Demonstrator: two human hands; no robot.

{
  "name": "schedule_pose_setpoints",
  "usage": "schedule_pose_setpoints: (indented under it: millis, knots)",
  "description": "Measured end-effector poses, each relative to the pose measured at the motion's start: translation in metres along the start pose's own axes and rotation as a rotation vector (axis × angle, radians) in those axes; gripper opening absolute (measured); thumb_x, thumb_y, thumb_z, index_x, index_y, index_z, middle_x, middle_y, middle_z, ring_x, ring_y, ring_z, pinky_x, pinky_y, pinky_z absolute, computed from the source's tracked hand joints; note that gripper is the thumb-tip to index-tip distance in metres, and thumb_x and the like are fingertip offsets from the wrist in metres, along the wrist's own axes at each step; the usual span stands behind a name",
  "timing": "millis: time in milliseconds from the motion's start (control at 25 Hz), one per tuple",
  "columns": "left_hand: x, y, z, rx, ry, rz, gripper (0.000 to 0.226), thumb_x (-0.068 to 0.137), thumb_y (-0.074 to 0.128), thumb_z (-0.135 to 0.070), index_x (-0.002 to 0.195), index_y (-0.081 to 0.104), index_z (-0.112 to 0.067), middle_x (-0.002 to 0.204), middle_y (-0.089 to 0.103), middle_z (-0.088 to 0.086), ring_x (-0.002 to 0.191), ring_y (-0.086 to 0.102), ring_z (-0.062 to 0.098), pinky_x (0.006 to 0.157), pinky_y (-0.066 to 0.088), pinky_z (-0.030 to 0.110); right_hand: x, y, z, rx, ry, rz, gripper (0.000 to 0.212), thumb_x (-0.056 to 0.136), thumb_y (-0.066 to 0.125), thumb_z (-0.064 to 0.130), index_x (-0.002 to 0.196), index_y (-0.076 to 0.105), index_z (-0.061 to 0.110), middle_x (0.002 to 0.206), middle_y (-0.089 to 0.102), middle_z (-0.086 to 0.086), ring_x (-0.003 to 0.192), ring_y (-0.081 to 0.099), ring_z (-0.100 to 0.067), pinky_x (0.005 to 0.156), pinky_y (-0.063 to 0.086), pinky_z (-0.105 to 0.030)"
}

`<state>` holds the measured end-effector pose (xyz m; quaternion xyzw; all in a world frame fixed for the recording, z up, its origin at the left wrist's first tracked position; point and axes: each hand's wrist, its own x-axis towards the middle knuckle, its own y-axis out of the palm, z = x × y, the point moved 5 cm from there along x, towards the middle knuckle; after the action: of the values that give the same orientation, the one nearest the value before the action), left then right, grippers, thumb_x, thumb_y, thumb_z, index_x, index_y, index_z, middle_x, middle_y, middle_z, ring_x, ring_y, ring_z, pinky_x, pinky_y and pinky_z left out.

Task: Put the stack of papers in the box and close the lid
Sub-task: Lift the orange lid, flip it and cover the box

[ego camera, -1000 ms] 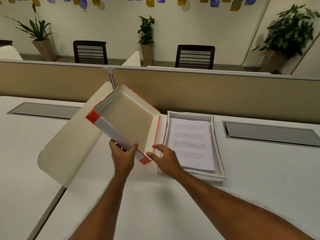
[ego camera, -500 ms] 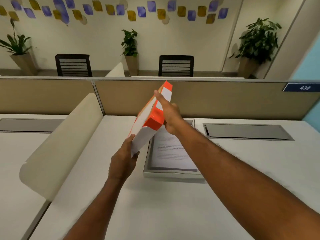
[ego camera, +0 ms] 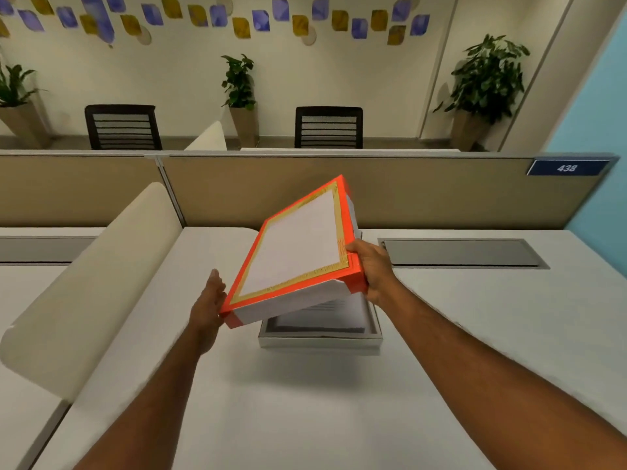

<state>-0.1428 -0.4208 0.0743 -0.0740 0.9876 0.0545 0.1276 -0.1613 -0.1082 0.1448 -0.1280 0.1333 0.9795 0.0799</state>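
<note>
Gripping the tilted orange-edged lid [ego camera: 298,249] with my right hand [ego camera: 373,269] and left hand [ego camera: 208,305], I held it above the box [ego camera: 320,340] containing papers [ego camera: 325,315].

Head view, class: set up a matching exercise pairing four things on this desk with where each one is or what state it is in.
Things:
1. lid
2. stack of papers
3. right hand
4. box

States:
A. lying inside the box
B. gripping the lid's near right corner
C. resting open on the desk
D. held tilted above the box

Pairs: 1-D, 2-A, 3-B, 4-C
</note>
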Motion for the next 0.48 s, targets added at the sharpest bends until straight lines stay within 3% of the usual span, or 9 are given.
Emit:
schedule_pose_setpoints:
  millis: [80, 120, 200, 320, 480]
  knots:
    - [0.002, 0.016, 0.007, -0.021, -0.072, 0.169, 0.050, 0.091, 0.041, -0.057, 0.124, 0.057, -0.022, 0.105, 0.074, -0.006, 0.094, 0.073, 0.020, 0.071, 0.060, 0.034, 0.005, -0.017, -0.013, 0.007, 0.030, 0.004, 0.031, 0.090, 0.060, 0.023, 0.117, 0.061, 0.009, 0.103, 0.073, -0.013, 0.085, 0.072, -0.030, 0.070, 0.060, -0.037]
    - [0.005, 0.024, 0.009, 0.048, -0.046, 0.192, 0.046, 0.094, 0.043, -0.052, 0.127, 0.056, -0.022, 0.108, 0.073, -0.002, 0.096, 0.072, 0.024, 0.070, 0.059, 0.033, 0.008, -0.024, -0.018, -0.006, 0.041, 0.004, 0.031, 0.092, 0.058, 0.024, 0.118, 0.061, 0.008, 0.101, 0.073, -0.012, 0.082, 0.072, -0.028, 0.068, 0.060, -0.035]
    - [0.011, 0.036, 0.011, 0.199, 0.046, 0.148, 0.045, 0.097, 0.046, -0.042, 0.139, 0.044, -0.026, 0.128, 0.059, -0.004, 0.108, 0.063, 0.024, 0.078, 0.056, 0.034, 0.014, -0.037, -0.027, -0.048, 0.052, 0.009, 0.033, 0.095, 0.051, 0.027, 0.121, 0.058, 0.008, 0.099, 0.072, -0.009, 0.080, 0.070, -0.025, 0.068, 0.058, -0.032]
    - [0.022, 0.049, 0.007, 0.280, 0.069, 0.082, 0.061, 0.096, 0.050, -0.039, 0.151, 0.026, -0.025, 0.139, 0.041, -0.007, 0.113, 0.050, 0.020, 0.087, 0.050, 0.038, 0.023, -0.053, -0.035, -0.110, 0.030, 0.009, 0.030, 0.099, 0.046, 0.029, 0.126, 0.053, 0.018, 0.109, 0.069, -0.005, 0.085, 0.070, -0.025, 0.072, 0.057, -0.032]
    - [0.035, 0.057, 0.006, 0.338, 0.046, 0.063, 0.062, 0.097, 0.047, -0.041, 0.151, 0.024, -0.024, 0.151, 0.036, -0.001, 0.123, 0.048, 0.026, 0.093, 0.047, 0.045, 0.033, -0.063, -0.043, -0.094, 0.028, -0.024, 0.016, 0.099, 0.047, 0.028, 0.111, 0.055, 0.035, 0.101, 0.071, 0.006, 0.072, 0.075, -0.015, 0.056, 0.058, -0.023]
